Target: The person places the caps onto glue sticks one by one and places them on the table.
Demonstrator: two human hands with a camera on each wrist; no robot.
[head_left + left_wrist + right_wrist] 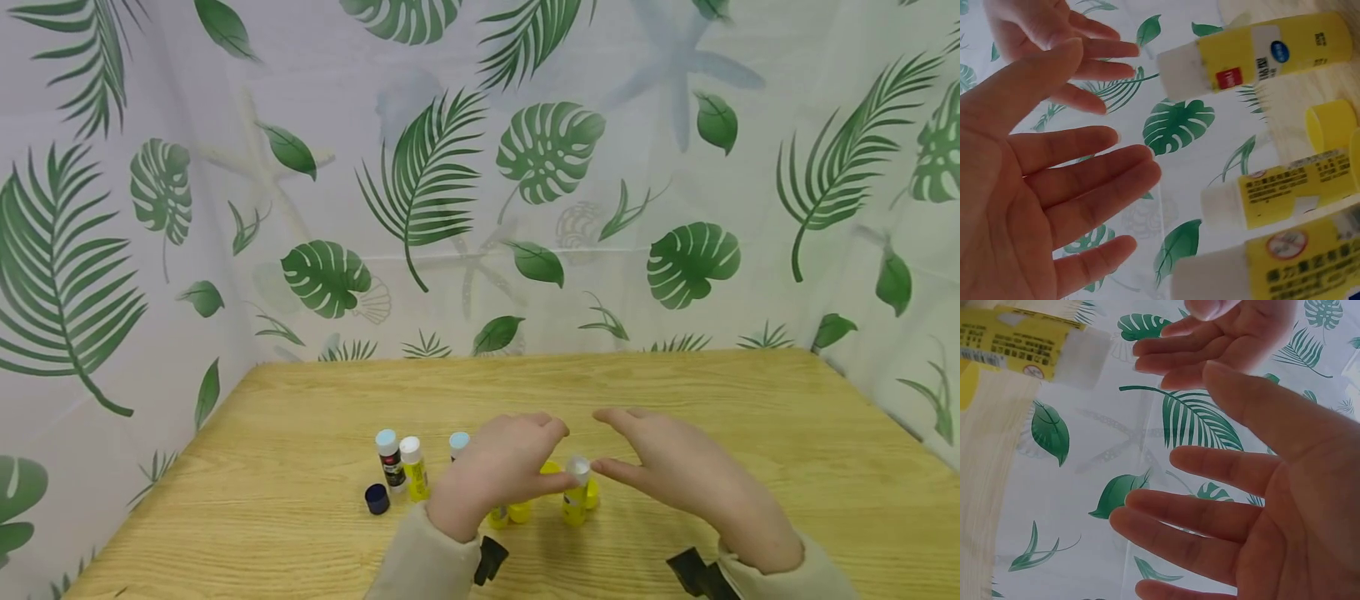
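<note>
In the head view both hands hover over the table's near side, fingers extended and holding nothing. My left hand (pixel 502 462) covers part of a group of uncapped glue sticks. To its right, facing it, is my right hand (pixel 678 467). Between them a yellow glue stick (pixel 575 503) with a whitish top stands upright, a yellow cap (pixel 592 494) just behind it. Another yellow glue stick (pixel 498 518) and yellow cap (pixel 519 512) are partly hidden below the left hand. The left wrist view shows several yellow glue sticks (pixel 1229 62) apart from the spread fingers.
Left of the hands stand a dark-labelled stick (pixel 392 468) with a pale blue top, a yellow glue stick (pixel 416 477) and a dark blue cap (pixel 377 499). Another pale-blue-topped stick (pixel 459 442) is mostly hidden. A leaf-patterned cloth (pixel 465 333) hangs behind the wooden table (pixel 315 417).
</note>
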